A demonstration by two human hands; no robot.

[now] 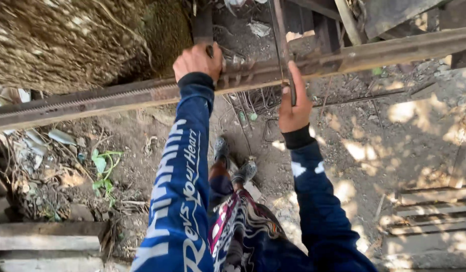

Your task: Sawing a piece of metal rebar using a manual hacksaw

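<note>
left hand (pixel 197 60) clamped over rusty beam (pixel 117 95) (long axis left-right); right hand (pixel 293 103) pinches thin rod (pixel 279 35) running away from its fingers.

Left hand (pixel 198 61) on long steel beam (pixel 117 98), right hand (pixel 293 103) gripping thin rod (pixel 282 45) crossing it, feet (pixel 235 161) below on dirt ground (pixel 374 151)

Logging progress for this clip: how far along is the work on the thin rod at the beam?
Done: a few bent rods seem to lie on the ground below the beam. In hand: the right hand holds a thin rod across the beam, and the left hand grips the beam's top. Left: this rod looks straight, not yet bent.
</note>
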